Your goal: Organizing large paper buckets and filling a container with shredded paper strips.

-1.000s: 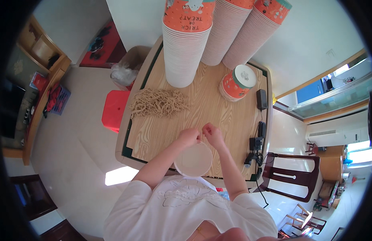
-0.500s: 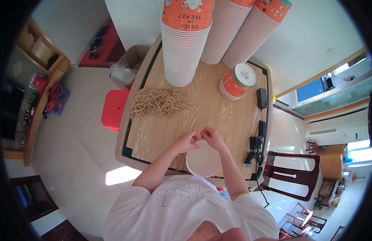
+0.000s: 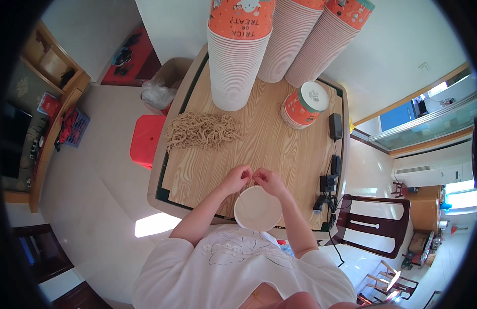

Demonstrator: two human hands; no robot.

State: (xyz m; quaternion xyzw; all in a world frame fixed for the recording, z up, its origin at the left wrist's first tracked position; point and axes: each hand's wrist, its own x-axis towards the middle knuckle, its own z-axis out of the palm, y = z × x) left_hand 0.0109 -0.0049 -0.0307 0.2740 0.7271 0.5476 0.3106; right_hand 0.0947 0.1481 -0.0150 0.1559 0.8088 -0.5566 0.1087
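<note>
A white paper bucket [image 3: 258,209] with its open mouth facing up stands at the table's near edge, against my body. Just beyond its far rim, my left hand [image 3: 238,178] and my right hand [image 3: 267,180] are close together, fingertips pinched. Between them they hold a thin tan cord, mostly hidden by the fingers; a strand seems to run down by the bucket's left side. Farther left on the table lies a tangled pile of tan cords [image 3: 203,131]. An orange patterned paper bucket [image 3: 303,108] sits upside down at the right.
Tall stacks of nested paper buckets [image 3: 238,67] stand at the far side of the wood-grain table [image 3: 197,175]. Black power adapters and cables [image 3: 329,183] line its right edge. A red stool [image 3: 146,140] is at the left, and a dark wooden chair [image 3: 375,225] at the right.
My hands have shifted from the bucket's rim to just beyond it, the left slightly higher, the right lower. The bucket has moved slightly left and nearer to me.
</note>
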